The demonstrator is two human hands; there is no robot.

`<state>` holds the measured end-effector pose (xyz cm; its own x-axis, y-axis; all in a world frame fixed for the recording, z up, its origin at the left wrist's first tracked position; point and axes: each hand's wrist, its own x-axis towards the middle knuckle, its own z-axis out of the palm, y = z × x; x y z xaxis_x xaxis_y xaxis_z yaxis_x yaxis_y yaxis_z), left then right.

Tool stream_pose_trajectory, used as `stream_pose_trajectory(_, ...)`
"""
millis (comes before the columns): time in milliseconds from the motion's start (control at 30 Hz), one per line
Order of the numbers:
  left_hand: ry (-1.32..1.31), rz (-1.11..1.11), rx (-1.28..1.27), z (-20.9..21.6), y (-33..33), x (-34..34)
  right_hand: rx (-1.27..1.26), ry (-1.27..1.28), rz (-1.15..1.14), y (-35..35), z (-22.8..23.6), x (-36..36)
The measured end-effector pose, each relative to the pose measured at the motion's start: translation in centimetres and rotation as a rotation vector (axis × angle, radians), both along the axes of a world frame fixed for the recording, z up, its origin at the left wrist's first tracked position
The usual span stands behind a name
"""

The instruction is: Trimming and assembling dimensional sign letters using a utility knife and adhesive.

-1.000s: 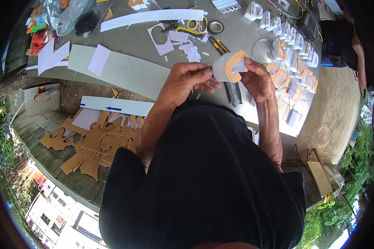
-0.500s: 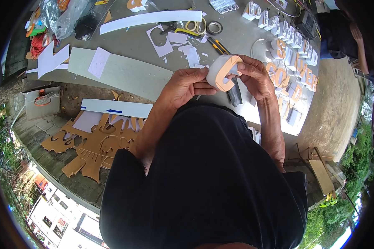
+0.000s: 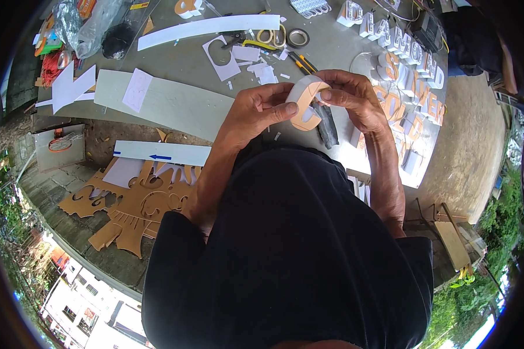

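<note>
Above the table's near edge, I hold a curved sign letter (image 3: 306, 120) with a tan face and a white side wall. My left hand (image 3: 256, 113) pinches its left side, with the thumb across the face. My right hand (image 3: 358, 104) grips its upper right end between thumb and fingers. Under the letter lies a long black object (image 3: 328, 129) whose kind I cannot make out. Just beyond are a yellow-and-black utility knife (image 3: 301, 63) and white offcuts (image 3: 265, 74).
Finished sign letters (image 3: 402, 43) stand in rows at the right. Farther off lie a tape roll (image 3: 298, 38), scissors (image 3: 279, 38) and a long white strip (image 3: 209, 30). A grey-green panel (image 3: 169, 96) spans the left. Brown cut-out panels (image 3: 137, 203) lie lower left. Another person (image 3: 474, 46) stands at far right.
My left thumb has moved from the letter's edge onto its face, and the left hand has shifted slightly inward. The letter has turned and tilted a little in my hands.
</note>
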<state>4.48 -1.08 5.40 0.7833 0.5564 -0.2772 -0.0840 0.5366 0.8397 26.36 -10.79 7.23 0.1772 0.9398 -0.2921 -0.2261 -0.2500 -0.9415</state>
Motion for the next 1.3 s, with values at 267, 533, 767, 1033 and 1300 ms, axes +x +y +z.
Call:
stream_pose_trajectory(267,0.121,-0.075,0.128,-1.1,0.9,-0.1,-0.096,-0.227,0.134,1.6,0.6,-0.4)
stream_pose_trajectory(533,0.069,0.019,0.129,-3.0,0.8,-0.8,0.010,-0.180,0.075,1.1,0.5,-1.4)
stream_pose_trajectory(767,-0.171,0.254,-0.366,-4.2,1.2,-1.1,0.073,-0.148,-0.087,-1.8,-2.7,-2.3)
stream_pose_trajectory(1033,-0.198,0.228,-0.430,-4.8,0.6,-0.5,0.125,-0.124,0.005,-1.9,-2.4,-5.1)
stream_pose_trajectory(1300,-0.266,0.206,-0.287,-3.9,0.1,-1.0,0.131,-0.063,-0.026,-2.0,-2.2,-5.5)
